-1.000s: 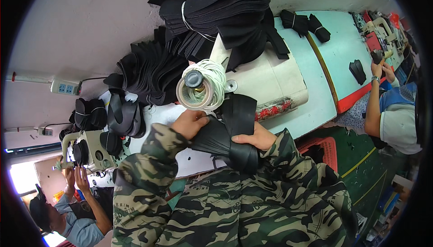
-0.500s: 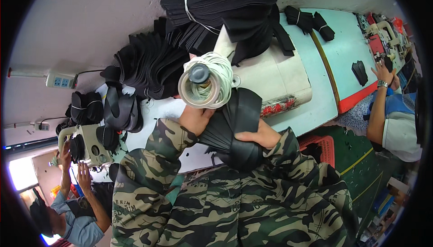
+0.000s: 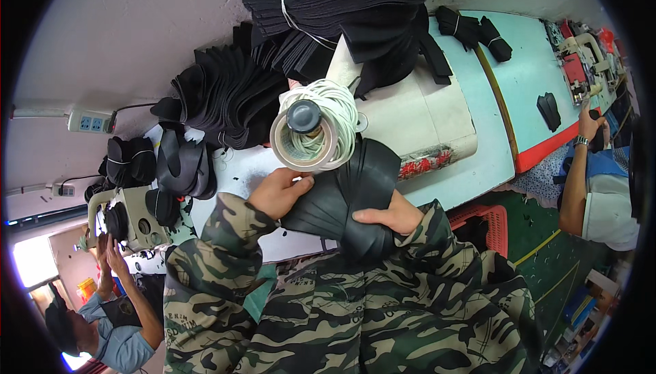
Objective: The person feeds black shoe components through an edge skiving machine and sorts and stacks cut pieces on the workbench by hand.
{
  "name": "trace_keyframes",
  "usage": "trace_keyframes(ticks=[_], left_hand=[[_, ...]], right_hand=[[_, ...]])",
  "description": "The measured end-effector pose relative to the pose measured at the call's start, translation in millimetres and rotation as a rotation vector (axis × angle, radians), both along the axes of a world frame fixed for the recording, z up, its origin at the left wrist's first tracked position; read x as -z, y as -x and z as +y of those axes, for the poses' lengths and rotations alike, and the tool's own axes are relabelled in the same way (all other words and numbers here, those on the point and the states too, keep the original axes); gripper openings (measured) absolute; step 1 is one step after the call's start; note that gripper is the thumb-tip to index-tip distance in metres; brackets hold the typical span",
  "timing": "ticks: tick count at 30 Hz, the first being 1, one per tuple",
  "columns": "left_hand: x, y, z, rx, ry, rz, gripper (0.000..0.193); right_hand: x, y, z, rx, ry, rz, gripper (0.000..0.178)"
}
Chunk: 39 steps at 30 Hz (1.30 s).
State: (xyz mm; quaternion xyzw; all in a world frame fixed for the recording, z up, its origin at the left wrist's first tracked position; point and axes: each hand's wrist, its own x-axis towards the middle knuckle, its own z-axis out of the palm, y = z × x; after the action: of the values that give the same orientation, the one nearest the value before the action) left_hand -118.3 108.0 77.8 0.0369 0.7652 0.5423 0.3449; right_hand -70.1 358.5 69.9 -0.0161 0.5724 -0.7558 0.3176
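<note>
A fanned stack of smooth black flat pieces is held before my body, leather- or rubber-like. My right hand grips its right part, thumb pressed on top and fingers hidden beneath. At the stack's left edge my left hand is closed, thumb and bent forefinger together on the pieces; its other fingers are partly hidden. Just beyond the hands stands a spool wound with thin pale cord, a dark round knob at its centre. The stack's far end lies close to the cord.
Cord-tied black pieces are heaped at the back, with a wavy stack beside them. A beige roll-edged board lies on the white table. A red basket sits below right. One person works at a machine on either side.
My left hand has moved left from under the spool, and the stack's left side is fanned wider. My right hand keeps its grip. Both co-workers' hands have shifted at their machines.
</note>
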Motion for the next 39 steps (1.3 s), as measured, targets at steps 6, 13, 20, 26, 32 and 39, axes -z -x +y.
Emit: trace_keyframes(ticks=[6, 13, 20, 26, 32, 39], left_hand=[[-6.9, 6.5, 32.9, 0.063, 0.347, 0.382, 0.030], [0.8, 8.0, 39.8, 0.051, 0.347, 0.792, 0.020], [-28.2, 6.1, 31.7, -0.137, -0.074, -0.305, 0.023], [-27.6, 0.4, 25.2, -0.079, 0.080, -0.179, 0.032], [-18.7, -15.9, 41.3, -0.045, 0.031, 0.119, 0.024], [-9.4, -19.8, 50.4, -0.031, -0.122, 0.106, 0.018]], right_hand=[[-10.2, 10.5, 7.6, -0.007, 0.105, -0.269, 0.064], [-6.6, 11.3, 7.6, 0.047, 0.001, -0.119, 0.061], [4.8, 12.9, 2.8, -0.003, 0.078, -0.086, 0.055], [0.5, 13.3, -2.2, -0.019, 0.071, -0.091, 0.055], [-2.8, -7.6, 11.6, 0.091, 0.063, -0.063, 0.055], [-22.8, -21.5, 15.0, -0.153, -0.891, 0.954, 0.053]])
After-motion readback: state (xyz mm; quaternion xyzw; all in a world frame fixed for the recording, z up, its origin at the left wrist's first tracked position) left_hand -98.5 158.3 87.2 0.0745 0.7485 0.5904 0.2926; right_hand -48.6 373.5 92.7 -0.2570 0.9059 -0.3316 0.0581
